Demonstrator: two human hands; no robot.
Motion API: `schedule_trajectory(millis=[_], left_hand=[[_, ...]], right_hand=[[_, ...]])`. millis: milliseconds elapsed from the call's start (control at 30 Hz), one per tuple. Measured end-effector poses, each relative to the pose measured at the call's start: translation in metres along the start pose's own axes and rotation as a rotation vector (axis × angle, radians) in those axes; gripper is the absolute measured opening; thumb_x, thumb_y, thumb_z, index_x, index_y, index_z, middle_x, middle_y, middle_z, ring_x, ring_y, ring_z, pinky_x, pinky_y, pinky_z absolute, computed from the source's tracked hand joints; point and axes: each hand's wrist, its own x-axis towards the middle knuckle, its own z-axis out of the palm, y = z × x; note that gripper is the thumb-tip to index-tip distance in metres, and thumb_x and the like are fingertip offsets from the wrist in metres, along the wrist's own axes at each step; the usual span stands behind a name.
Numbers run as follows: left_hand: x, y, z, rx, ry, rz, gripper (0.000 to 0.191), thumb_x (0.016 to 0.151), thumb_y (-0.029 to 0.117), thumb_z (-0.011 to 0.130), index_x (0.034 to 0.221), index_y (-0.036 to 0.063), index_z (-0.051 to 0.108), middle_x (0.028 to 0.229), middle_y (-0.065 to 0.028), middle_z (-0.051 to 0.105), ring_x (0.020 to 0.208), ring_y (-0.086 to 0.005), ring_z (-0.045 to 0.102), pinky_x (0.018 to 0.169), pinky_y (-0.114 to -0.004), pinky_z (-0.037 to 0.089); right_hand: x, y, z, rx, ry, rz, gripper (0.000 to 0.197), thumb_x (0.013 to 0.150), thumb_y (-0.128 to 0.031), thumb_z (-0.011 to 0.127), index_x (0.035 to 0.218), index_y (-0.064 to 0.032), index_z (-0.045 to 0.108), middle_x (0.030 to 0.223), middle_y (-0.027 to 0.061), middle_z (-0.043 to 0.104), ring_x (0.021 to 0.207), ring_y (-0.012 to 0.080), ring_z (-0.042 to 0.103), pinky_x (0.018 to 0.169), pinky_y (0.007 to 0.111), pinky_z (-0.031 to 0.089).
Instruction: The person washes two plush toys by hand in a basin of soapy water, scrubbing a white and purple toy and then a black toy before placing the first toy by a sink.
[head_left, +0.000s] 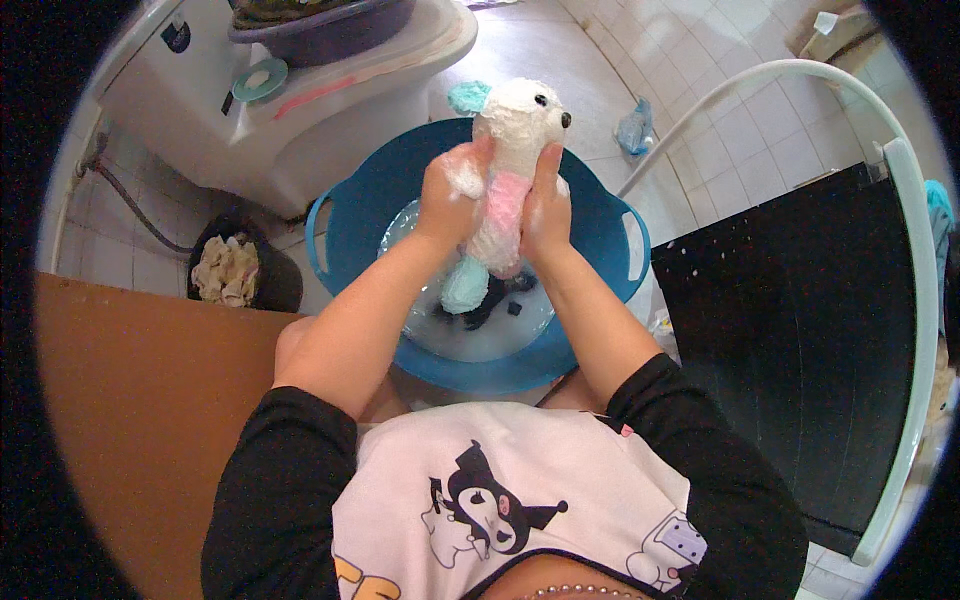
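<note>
Both my hands grip a wet plush toy (510, 199) with a white head, a pink middle and mint-green ear and foot. My left hand (455, 187), with suds on its back, presses the toy's left side. On the opposite side my right hand (547, 206) holds it, thumb near the neck. The toy is raised above a blue plastic tub (592, 184) with two handles. Cloudy, foamy water (450, 341) lies in the tub, with a dark soaked item (487, 304) partly under it; what that item is, I cannot tell.
Behind the tub at left is a white bathtub (322, 135), bearing a purple basin (322, 34) and a small green dish (259, 80). A waste bin (281, 277) with crumpled paper stands left. At right are a black panel (795, 330), a pale curved rail (911, 225) and a plastic bag (636, 129).
</note>
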Motion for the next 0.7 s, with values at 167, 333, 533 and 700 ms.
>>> schedule_trajectory(millis=[167,333,533,700], left_hand=[[-0.007,0.011,0.012,0.271,0.092,0.166,0.015,0.083,0.017,0.054,0.079,0.0031,0.052,0.080,-0.0172,0.055,0.078,-0.0339,0.053,0.068,-0.040,0.042],[-0.003,0.004,0.008,0.480,-0.082,0.454,0.015,0.076,0.010,0.061,0.085,0.0031,0.052,0.084,-0.0181,0.054,0.076,-0.0376,0.053,0.066,-0.042,0.043],[0.020,-0.011,0.001,-0.020,0.025,-0.079,0.023,0.079,0.001,0.053,0.101,0.0065,0.048,0.085,-0.0045,0.054,0.071,-0.0122,0.052,0.062,-0.026,0.044],[0.022,0.003,-0.005,-0.455,0.083,-0.274,0.036,0.076,-0.003,0.049,0.110,0.0073,0.042,0.092,-0.0095,0.054,0.077,-0.0159,0.053,0.066,-0.028,0.046]], right_hand=[[0.017,-0.011,-0.010,0.410,0.074,0.180,0.069,0.084,-0.062,0.035,0.115,-0.0010,0.047,0.106,0.0098,0.056,0.095,0.0201,0.056,0.077,0.032,0.048],[0.005,-0.016,-0.002,0.472,-0.112,0.189,0.042,0.078,-0.027,0.068,0.106,0.0005,0.053,0.090,0.0087,0.061,0.076,0.0166,0.060,0.064,0.028,0.049],[0.016,0.002,-0.010,0.609,0.036,0.186,0.039,0.077,-0.017,0.067,0.109,0.0001,0.052,0.098,0.0063,0.060,0.084,0.0174,0.059,0.071,0.029,0.049],[0.010,-0.007,-0.010,0.611,-0.037,0.043,0.034,0.076,-0.014,0.067,0.105,-0.0006,0.055,0.098,0.0062,0.060,0.086,0.0180,0.059,0.073,0.030,0.048]])
